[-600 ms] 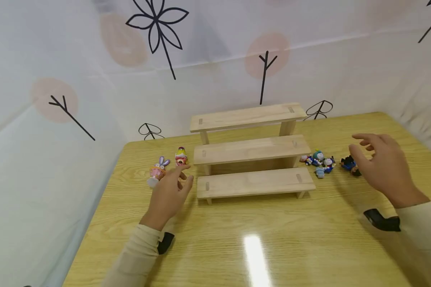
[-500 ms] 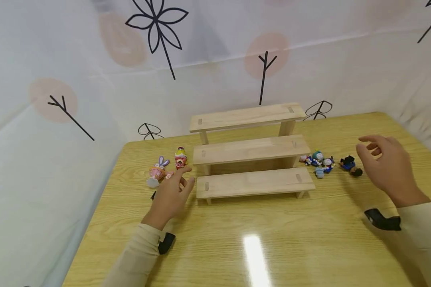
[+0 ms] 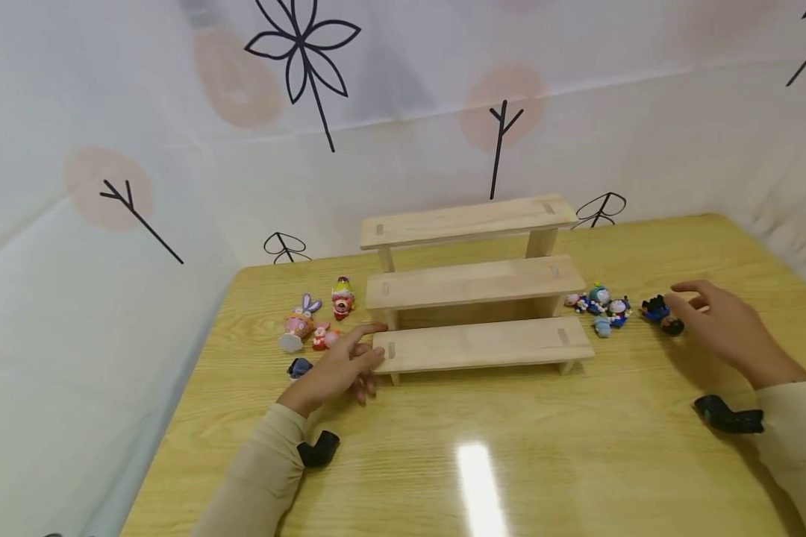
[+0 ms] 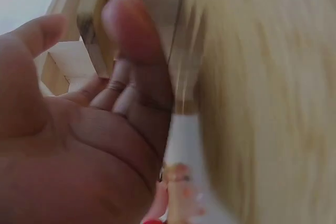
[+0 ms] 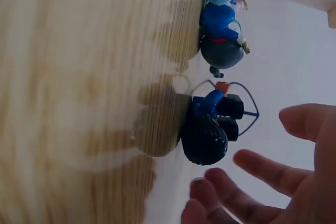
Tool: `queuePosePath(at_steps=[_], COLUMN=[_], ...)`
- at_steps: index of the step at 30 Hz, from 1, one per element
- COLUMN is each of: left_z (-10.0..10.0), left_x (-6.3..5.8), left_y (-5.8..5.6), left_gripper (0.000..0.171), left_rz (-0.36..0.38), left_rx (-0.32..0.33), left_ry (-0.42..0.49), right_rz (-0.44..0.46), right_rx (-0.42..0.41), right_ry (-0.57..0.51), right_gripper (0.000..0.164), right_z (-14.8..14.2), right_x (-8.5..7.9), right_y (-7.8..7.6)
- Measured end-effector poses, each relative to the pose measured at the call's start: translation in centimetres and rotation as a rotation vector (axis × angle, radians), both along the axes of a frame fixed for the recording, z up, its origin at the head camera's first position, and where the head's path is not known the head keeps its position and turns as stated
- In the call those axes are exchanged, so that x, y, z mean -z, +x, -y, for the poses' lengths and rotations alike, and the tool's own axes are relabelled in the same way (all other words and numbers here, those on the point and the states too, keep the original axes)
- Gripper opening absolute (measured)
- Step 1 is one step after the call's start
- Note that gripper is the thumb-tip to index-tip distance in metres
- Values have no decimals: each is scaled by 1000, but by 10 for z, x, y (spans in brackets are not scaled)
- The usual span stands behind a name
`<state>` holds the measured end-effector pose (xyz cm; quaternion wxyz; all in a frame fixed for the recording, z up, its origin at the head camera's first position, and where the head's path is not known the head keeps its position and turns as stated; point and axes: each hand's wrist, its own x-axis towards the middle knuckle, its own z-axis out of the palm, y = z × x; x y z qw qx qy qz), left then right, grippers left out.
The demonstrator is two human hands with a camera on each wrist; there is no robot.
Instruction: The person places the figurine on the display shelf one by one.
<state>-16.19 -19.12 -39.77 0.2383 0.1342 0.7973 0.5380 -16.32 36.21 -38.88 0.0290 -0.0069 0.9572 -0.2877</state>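
Observation:
My left hand (image 3: 336, 373) is at the left end of a three-tier wooden step shelf (image 3: 477, 345), thumb and index fingertips right at the lowest board. Its fingers are loosely bent and hold nothing; the left wrist view has the palm (image 4: 89, 145) beside the shelf's end. On the right, my right hand (image 3: 725, 328) hovers low with fingers apart, close to a dark-haired figurine (image 3: 660, 313) in blue that lies on its side. In the right wrist view the fingertips stop just short of that figurine's black hair (image 5: 205, 142), with a gap between.
Left of the shelf lie a rabbit-eared figurine (image 3: 298, 324), a red figurine with a yellow hat (image 3: 342, 298), a small pink-and-red one (image 3: 320, 335) and a dark blue one (image 3: 299, 368). Several blue and white figurines (image 3: 601, 302) cluster right of it. A patterned cloth (image 3: 430, 149) hangs behind the table.
My left hand has moved right to the lowest board, uncovering the pink-and-red and dark blue figurines. My right hand has come down toward the dark-haired figurine.

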Motion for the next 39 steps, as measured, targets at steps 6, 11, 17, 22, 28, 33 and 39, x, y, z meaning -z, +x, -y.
queuePosePath(at_steps=[6, 11, 17, 22, 28, 33, 39], left_z=[3, 6, 12, 14, 11, 10, 11], left_x=[8, 12, 18, 18, 19, 18, 16], left_y=[0, 1, 2, -1, -2, 0, -1], left_gripper=[59, 59, 62, 67, 68, 68, 69], left_rz=[52, 48, 69, 78, 69, 77, 80], left_rx=[35, 32, 39, 59, 54, 50, 44], left_ry=[94, 136, 211, 241, 251, 248, 243], right_rz=[96, 80, 46, 35, 39, 38, 16], right_rx=[-55, -63, -58, -57, -62, -70, -59], right_ry=[49, 55, 44, 90, 117, 120, 87], right_gripper=[70, 69, 68, 67, 67, 66, 62], right_z=[-2, 0, -2, -5, -6, -5, -2], right_x=[4, 8, 15, 14, 13, 14, 13], right_y=[-1, 1, 1, -2, -3, -3, -3])
